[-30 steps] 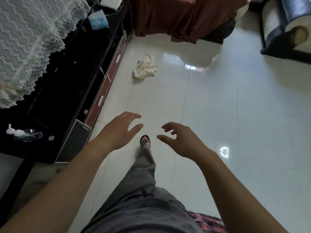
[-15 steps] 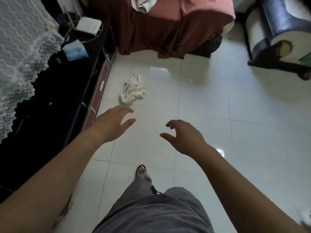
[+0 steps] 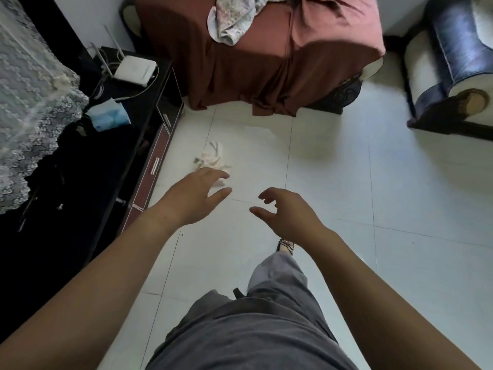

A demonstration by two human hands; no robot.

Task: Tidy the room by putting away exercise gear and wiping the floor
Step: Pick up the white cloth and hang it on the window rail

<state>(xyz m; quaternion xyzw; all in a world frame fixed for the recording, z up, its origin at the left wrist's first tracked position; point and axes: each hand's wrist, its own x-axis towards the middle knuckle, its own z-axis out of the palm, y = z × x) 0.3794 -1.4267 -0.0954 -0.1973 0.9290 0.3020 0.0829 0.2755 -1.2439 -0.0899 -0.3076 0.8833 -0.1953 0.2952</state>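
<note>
The left hand [image 3: 194,194] and right hand [image 3: 286,213] are hanging over the floor [image 3: 346,198] with loose, empty fingers, and the white rag [image 3: 212,160] is lying just on the far side of the left one, probably soft and light, so grabbing its bunched-up middle is looking easiest.

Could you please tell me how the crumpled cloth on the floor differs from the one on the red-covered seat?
The floor cloth is plain cream; the seat cloth is pale with a faint print. The floor cloth lies on the tiled floor; the seat cloth lies up on the red cover. Both are crumpled.
</note>
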